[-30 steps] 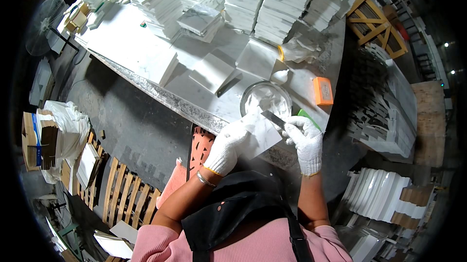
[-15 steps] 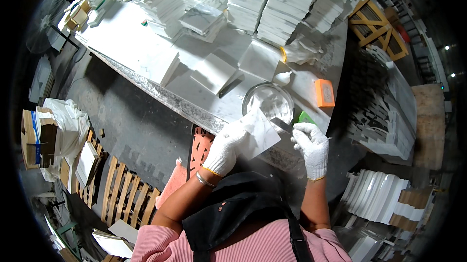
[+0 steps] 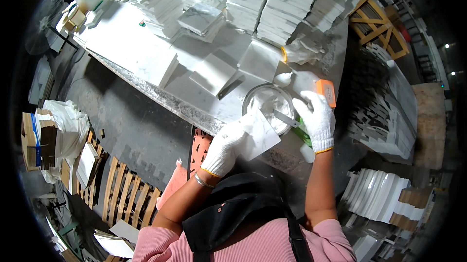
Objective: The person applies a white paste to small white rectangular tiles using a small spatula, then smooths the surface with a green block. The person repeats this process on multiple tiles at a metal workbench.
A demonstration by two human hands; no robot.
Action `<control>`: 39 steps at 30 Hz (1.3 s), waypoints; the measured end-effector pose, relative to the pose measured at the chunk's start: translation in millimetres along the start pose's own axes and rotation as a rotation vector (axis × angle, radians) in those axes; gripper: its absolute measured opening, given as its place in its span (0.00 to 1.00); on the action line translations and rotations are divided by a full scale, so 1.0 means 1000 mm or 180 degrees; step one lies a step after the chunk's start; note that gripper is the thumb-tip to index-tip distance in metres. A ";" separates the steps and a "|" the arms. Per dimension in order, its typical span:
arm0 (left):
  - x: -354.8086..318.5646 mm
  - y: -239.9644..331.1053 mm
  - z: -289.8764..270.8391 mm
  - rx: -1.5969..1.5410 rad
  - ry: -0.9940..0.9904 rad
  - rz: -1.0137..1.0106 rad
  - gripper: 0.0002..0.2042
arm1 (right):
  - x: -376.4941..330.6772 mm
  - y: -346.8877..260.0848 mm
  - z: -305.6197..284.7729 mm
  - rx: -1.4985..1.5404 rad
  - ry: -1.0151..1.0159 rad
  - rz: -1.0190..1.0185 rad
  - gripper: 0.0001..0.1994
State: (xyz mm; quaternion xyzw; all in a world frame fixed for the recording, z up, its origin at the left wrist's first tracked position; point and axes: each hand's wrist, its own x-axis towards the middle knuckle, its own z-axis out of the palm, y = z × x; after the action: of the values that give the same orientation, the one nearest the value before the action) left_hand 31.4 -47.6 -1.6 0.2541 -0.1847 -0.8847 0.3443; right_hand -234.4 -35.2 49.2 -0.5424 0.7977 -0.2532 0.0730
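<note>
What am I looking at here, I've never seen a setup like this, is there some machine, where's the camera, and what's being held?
There's no machine: these are a person's own two hands in white gloves. The camera sits on the person's head and looks down, so picture left is their left; its wide fisheye lens bends straight edges.

The left hand holds a thin white slab with grey veins. The right hand is open beside a round bowl of white material. A flat metal blade lies at the bowl, apparently out of its grip.

The table also bears an orange block, a loose glove and stacks of pale slabs.
</note>
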 end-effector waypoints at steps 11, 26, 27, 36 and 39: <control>0.004 -0.001 -0.002 -0.0066 0.0060 0.0021 0.30 | 0.070 0.011 0.051 0.0333 -0.0564 -0.0417 0.27; 0.003 -0.005 -0.005 -0.0138 -0.0122 0.0204 0.30 | 0.003 0.006 -0.013 0.2396 -0.0858 0.0445 0.18; 0.003 -0.006 -0.005 -0.0158 -0.0151 0.0202 0.29 | -0.009 0.005 -0.018 0.2576 -0.0832 0.0360 0.19; -0.010 -0.007 0.007 -0.0171 0.0113 0.0246 0.24 | -0.054 -0.013 -0.040 0.2211 -0.1335 0.0317 0.19; -0.012 -0.005 0.006 -0.0047 -0.0045 0.0242 0.25 | -0.053 -0.020 -0.044 0.1938 -0.1373 0.0255 0.17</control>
State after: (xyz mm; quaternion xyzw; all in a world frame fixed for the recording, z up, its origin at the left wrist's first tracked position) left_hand 33.0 -35.1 5.1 0.2381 -0.1902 -0.8741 0.3783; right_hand -214.3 21.0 88.4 -0.5051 0.6727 -0.3557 0.4072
